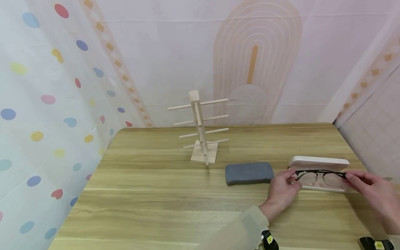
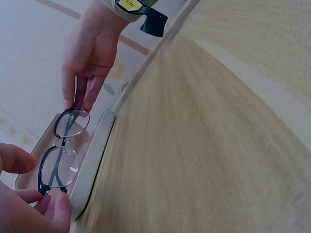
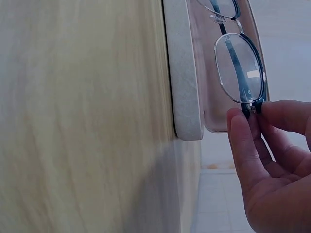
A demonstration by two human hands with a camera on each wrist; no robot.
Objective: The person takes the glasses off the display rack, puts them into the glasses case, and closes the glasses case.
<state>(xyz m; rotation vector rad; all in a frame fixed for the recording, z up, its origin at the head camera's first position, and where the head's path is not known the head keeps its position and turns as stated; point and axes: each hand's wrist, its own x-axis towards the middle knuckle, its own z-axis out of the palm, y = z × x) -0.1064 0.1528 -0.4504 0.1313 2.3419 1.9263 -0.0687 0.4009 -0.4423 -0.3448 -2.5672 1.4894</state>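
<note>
A pair of eyeglasses [image 1: 320, 171] with dark upper rims and clear lenses is held level over an open white glasses case [image 1: 322, 159]. My left hand [image 1: 283, 189] pinches one end of the frame by the hinge. At the other end my right hand [image 1: 375, 194] grips the glasses between thumb and fingers. Behind the lenses of the glasses [image 2: 59, 167], the temples show folded across in the left wrist view. The case's pinkish lining [image 3: 214, 114] shows beneath them in the right wrist view.
A closed grey glasses case [image 1: 249, 173] lies just left of my left hand. Farther back stands a wooden rack [image 1: 200, 121] with several pegs on a square base. The wooden table [image 1: 150, 194] has its right edge near my right hand; patterned curtains hang behind.
</note>
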